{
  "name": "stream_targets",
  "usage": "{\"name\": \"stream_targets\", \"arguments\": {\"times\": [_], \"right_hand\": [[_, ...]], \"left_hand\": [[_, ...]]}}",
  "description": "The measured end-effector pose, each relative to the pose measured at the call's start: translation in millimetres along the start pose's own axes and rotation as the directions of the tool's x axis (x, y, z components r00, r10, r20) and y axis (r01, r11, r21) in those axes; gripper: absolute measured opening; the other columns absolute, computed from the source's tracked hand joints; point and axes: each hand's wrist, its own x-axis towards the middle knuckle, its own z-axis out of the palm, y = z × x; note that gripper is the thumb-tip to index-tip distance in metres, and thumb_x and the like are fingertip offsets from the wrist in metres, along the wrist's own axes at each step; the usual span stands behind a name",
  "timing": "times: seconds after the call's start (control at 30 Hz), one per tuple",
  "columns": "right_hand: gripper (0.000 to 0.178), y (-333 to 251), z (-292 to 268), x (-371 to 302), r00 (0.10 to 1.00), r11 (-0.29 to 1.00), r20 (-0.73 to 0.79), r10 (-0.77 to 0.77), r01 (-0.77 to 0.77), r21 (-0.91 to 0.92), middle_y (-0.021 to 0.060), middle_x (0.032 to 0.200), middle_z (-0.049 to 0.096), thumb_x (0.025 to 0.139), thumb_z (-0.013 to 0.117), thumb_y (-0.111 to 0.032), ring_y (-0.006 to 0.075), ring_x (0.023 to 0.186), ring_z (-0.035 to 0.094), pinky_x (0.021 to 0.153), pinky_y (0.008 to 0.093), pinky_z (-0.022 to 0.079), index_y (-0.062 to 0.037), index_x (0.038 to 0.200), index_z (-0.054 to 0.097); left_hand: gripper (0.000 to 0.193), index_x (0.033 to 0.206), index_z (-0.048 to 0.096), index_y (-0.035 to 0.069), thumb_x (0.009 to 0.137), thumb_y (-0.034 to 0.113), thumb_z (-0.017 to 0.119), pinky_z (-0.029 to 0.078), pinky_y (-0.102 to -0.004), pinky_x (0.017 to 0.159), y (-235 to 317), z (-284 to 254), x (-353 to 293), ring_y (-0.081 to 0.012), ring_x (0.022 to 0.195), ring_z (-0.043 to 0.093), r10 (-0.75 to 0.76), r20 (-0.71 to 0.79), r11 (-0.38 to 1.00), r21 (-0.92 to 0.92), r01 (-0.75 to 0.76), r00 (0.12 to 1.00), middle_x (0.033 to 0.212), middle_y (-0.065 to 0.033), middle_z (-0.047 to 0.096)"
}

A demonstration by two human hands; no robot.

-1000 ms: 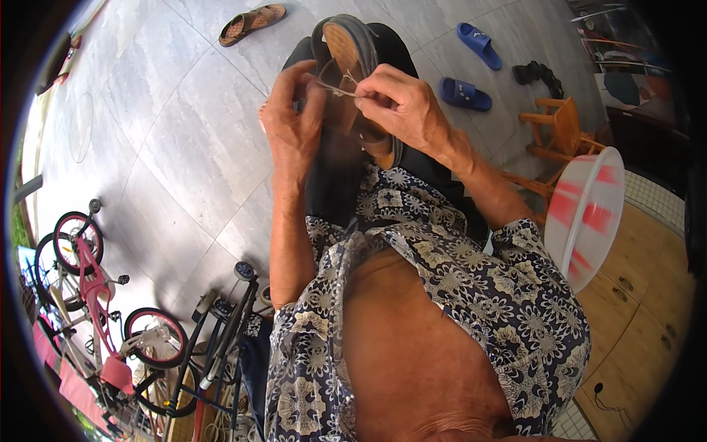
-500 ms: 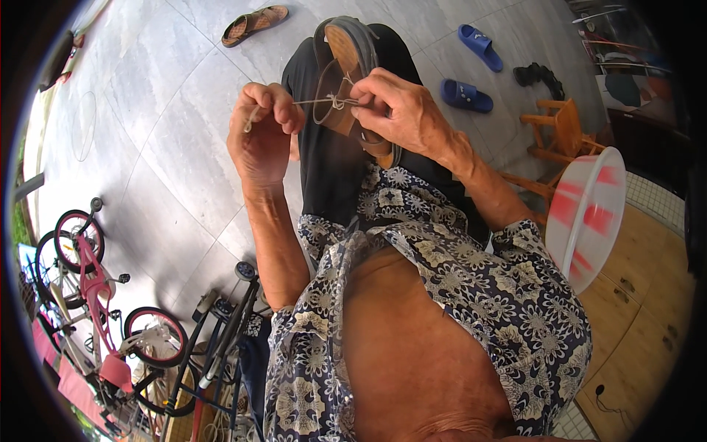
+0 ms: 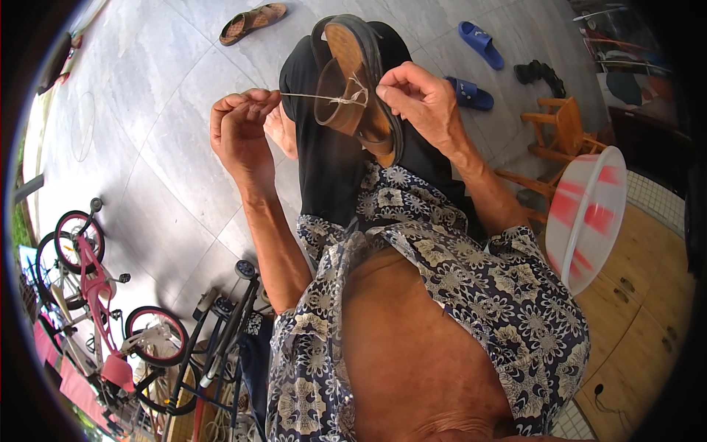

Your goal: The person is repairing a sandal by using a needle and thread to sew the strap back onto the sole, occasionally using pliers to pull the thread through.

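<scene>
I see the left hand (image 3: 243,132) pinching a thin pale string (image 3: 309,96) stretched to the brown-strapped, tan-footbed sandal (image 3: 349,53) on black trousers (image 3: 324,180), but from here cannot tell whether the right hand (image 3: 426,103), beside that sandal, grips anything.

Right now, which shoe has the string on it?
The brown sandal on the lap: string runs from its strap to the left hand. Other footwear, like the second brown sandal and the blue slippers, lies on the floor without string.
</scene>
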Motion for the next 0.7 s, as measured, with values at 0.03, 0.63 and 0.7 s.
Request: {"name": "stream_targets", "arguments": {"times": [0.03,0.63,0.7], "right_hand": [[0.01,0,-3,-1,0.999,0.999,-0.028,0.029,-0.028,0.03,0.0006,0.088,0.072,0.098,0.077,-0.009,0.0071,0.075,0.067,0.07,0.0237,0.054,-0.0008,0.103,0.073],[0.012,5,13,12,0.983,0.983,0.077,-0.168,0.173,-0.064,0.0046,0.092,0.069,0.103,0.073,-0.013,0.0133,0.076,0.07,0.064,0.0293,0.056,-0.0025,0.106,0.067],[0.018,-4,4,8,0.994,0.997,0.084,0.065,-0.069,0.047,0.0032,0.089,0.068,0.107,0.069,-0.019,0.0101,0.074,0.068,0.059,0.026,0.053,-0.0013,0.111,0.066]], "left_hand": [[0.017,0.111,0.063,-0.002,0.102,0.005,0.05,0.058,-0.0509,0.107,-3,2,-1,-0.0377,0.107,0.076,-0.004,0.001,1.0,-0.001,0.004,1.0,0.111,-0.0224,0.074],[0.035,0.13,0.07,0.0,0.097,0.013,0.073,0.052,-0.027,0.084,10,34,-28,-0.0112,0.089,0.062,0.076,0.001,0.71,0.702,-0.055,0.997,0.118,-0.0091,0.075],[0.039,0.127,0.071,0.002,0.091,0.013,0.08,0.051,-0.0301,0.087,10,53,-37,-0.0145,0.095,0.062,0.082,0.112,0.609,0.781,-0.139,0.99,0.114,-0.0047,0.07]]}}
